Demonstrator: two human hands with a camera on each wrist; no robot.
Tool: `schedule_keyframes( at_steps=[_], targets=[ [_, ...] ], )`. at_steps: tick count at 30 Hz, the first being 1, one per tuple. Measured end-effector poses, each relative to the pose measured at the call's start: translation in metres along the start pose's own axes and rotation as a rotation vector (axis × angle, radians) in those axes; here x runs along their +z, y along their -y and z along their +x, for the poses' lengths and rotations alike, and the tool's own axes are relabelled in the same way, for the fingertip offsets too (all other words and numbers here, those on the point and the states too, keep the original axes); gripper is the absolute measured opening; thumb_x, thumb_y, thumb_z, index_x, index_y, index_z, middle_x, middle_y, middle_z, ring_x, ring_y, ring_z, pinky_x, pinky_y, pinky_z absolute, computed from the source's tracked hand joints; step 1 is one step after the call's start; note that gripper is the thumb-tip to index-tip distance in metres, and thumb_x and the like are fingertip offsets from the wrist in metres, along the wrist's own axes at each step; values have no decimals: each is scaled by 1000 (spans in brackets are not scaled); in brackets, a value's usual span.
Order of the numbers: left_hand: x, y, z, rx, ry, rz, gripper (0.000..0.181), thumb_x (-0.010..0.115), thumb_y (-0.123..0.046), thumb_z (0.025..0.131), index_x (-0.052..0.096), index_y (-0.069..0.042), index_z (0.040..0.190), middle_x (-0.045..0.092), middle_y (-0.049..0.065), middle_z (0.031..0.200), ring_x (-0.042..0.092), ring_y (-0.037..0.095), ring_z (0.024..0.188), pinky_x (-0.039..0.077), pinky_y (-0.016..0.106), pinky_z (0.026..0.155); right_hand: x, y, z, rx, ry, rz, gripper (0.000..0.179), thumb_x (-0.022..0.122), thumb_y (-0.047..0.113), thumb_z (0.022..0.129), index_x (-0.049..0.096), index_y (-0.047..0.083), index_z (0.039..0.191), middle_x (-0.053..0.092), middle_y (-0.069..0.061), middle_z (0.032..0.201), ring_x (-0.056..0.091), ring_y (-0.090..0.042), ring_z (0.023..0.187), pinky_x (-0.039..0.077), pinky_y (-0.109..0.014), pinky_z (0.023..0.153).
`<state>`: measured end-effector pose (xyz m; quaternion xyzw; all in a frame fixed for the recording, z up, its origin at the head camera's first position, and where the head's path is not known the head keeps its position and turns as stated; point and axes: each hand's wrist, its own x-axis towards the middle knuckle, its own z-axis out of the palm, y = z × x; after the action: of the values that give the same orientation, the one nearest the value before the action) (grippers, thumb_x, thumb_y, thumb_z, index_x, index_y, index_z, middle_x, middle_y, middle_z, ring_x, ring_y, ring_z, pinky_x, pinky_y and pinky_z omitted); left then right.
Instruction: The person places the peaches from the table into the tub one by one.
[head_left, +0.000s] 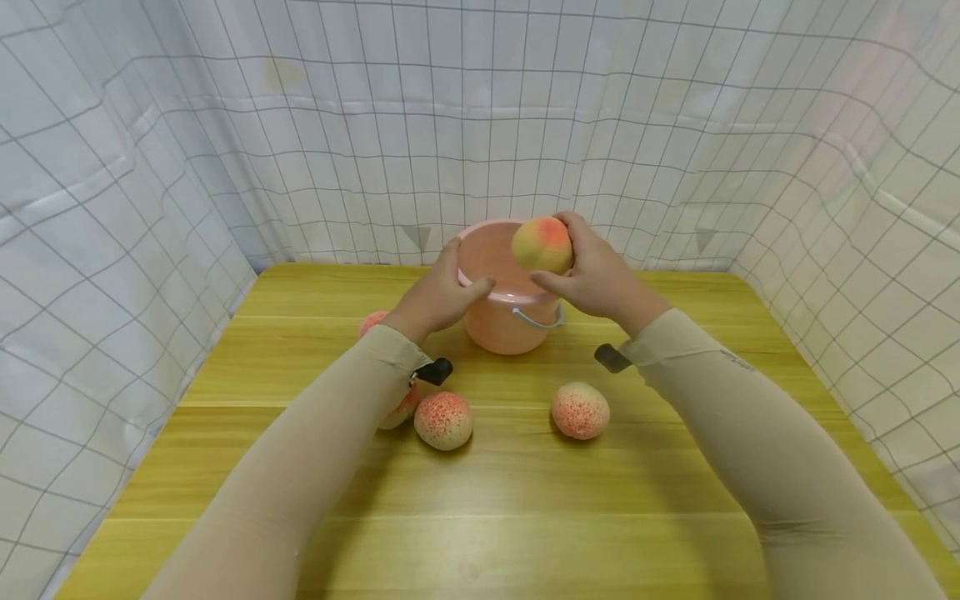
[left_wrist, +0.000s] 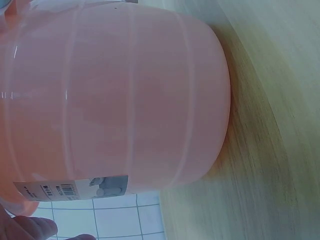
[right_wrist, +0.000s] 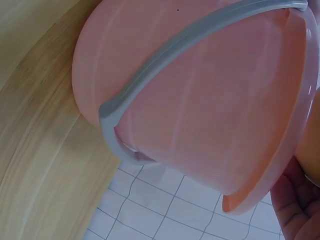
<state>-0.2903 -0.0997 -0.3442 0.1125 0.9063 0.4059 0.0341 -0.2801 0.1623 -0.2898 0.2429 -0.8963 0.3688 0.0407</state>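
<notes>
A pink bucket (head_left: 504, 325) with a grey handle (right_wrist: 165, 52) stands upright on the wooden table. My right hand (head_left: 597, 271) grips a yellow peach (head_left: 538, 246) with a red blush, held over the right side of the bucket's mouth. On the opposite side, my left hand (head_left: 437, 292) holds the bucket by its rim, its thumb towards the front. Only some left fingertips (left_wrist: 37, 227) show beside the bucket in the left wrist view. The right wrist view cuts off most of the peach (right_wrist: 311, 142) behind the rim.
Speckled peaches lie in front of the bucket, one peach (head_left: 444, 421) left of centre and another peach (head_left: 581, 411) to the right. Two more, a peach (head_left: 372, 321) and a peach (head_left: 402, 410), are partly hidden by my left arm. White grid-patterned curtains (head_left: 487, 125) surround the table (head_left: 480, 517).
</notes>
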Motion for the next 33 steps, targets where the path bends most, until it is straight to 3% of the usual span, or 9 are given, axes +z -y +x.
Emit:
schedule_keyframes(
  at_steps=[9, 16, 27, 33],
  targets=[
    [0, -1, -1, -6, -7, 22, 107, 56, -68, 97, -3, -18, 171, 22, 14, 175, 36, 34, 156, 35, 58, 123, 5, -1, 5, -2, 25, 25, 76, 81, 28, 93, 36, 17, 154, 59, -6, 137, 63, -25, 112, 57, -49, 96],
    [0, -4, -2, -5, -7, 4, 104, 59, -60, 99, -2, -16, 171, 23, 15, 175, 37, 35, 155, 36, 59, 122, 7, 0, 7, -19, 35, 42, 76, 81, 27, 94, 36, 16, 154, 60, -7, 136, 65, -25, 112, 57, -49, 96],
    [0, -3, -3, 2, -10, 6, 106, 57, -65, 97, -2, -17, 171, 25, 14, 174, 40, 34, 153, 38, 58, 121, 9, -1, 9, -16, 36, 47, 77, 81, 29, 93, 36, 16, 155, 58, -6, 138, 64, -25, 115, 56, -54, 100],
    [0, -3, -2, 3, -7, -8, 103, 59, -59, 99, -2, -18, 171, 25, 14, 174, 39, 34, 154, 37, 59, 121, 9, -1, 9, -7, 36, 41, 82, 81, 28, 93, 33, 13, 158, 56, -9, 142, 62, -26, 119, 54, -56, 104]
  ],
)
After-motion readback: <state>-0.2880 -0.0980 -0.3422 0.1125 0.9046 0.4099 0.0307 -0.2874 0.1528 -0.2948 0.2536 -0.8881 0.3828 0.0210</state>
